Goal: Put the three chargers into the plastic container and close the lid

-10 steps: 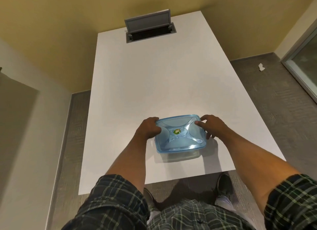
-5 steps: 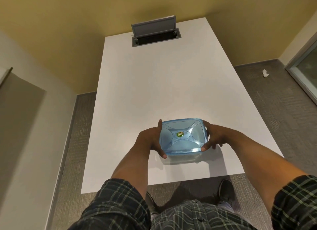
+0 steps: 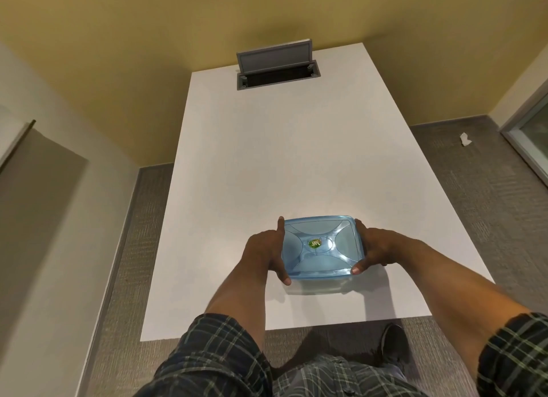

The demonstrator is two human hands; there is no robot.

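Left hand (image 3: 264,253) clamped on container's left side; plastic container (image 3: 321,282) near front edge of white table (image 3: 284,159), blue lid (image 3: 322,247) on top; right hand (image 3: 374,250) clamped on right side. Chargers not visible. Risk: uneven squeeze leaves corner unsealed; push slides box off edge.

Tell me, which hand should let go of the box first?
Either, probably; it's nearly even. The left hand and right hand clasp opposite sides of the box, whose blue lid is already on. I'd lean right: it grips mainly at the near corner, while the left lies along the whole side.
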